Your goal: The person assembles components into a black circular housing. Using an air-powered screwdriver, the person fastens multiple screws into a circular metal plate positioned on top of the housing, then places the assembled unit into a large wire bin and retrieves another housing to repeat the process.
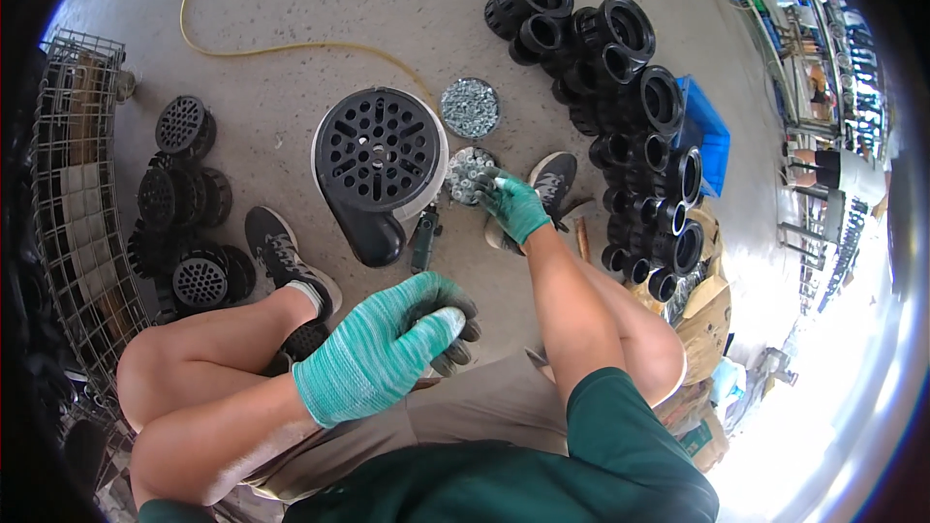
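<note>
A round black plastic drain-like part [378, 150] with a perforated top and a curved outlet rests on a pale round support on the floor ahead of me. Right of it, my right hand [513, 203], in a green glove with dark fingertips, reaches down to a small tub of metal fasteners [469, 177]. Its fingers are drawn together at the tub's edge; what they pinch is hidden. My left hand [383, 344], gloved alike, hovers above my lap with curled fingers and thumb folded over. Anything inside it is hidden. A dark green hand tool [423, 240] lies beside the black part.
A second tub of small metal pieces [470, 107] stands farther off. Stacked black pipe fittings [639, 126] and a blue crate [705, 136] are on the right. Black perforated covers [184, 189] and a wire cage [82, 194] line the left. A yellow hose [281, 46] crosses the floor.
</note>
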`<state>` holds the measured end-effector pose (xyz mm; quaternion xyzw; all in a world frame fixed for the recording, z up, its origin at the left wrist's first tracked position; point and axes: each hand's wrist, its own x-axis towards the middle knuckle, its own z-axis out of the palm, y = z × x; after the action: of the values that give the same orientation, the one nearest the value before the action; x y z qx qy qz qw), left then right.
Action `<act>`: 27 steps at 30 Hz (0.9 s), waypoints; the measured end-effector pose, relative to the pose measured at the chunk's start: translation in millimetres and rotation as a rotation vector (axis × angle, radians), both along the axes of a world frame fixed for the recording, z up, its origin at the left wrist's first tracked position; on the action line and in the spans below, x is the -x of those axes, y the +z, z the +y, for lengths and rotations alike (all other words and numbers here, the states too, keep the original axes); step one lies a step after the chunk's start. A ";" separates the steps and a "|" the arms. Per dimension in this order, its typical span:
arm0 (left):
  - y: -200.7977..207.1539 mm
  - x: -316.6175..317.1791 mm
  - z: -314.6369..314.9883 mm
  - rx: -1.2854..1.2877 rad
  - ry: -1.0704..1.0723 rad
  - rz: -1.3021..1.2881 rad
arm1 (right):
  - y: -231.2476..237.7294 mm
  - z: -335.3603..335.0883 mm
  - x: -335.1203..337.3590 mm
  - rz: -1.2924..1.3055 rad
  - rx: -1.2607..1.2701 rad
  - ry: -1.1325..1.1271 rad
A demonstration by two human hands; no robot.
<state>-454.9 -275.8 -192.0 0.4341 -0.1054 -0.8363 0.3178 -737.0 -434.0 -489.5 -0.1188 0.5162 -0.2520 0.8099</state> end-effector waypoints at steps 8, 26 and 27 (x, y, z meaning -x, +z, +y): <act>-5.1 4.1 10.5 0.022 0.040 0.010 | 15.7 3.1 -7.2 0.009 0.007 -0.014; -13.7 -2.9 -1.6 -0.102 0.027 0.047 | -58.4 -4.5 -40.7 1.317 0.610 1.071; -13.9 -4.0 -2.3 -0.107 0.029 0.042 | -57.2 -5.9 -42.5 1.310 0.611 1.073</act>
<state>-450.9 -278.2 -205.9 0.4342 -0.0477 -0.8451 0.3084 -694.5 -439.9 -546.8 -0.6738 0.6601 0.1519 0.2953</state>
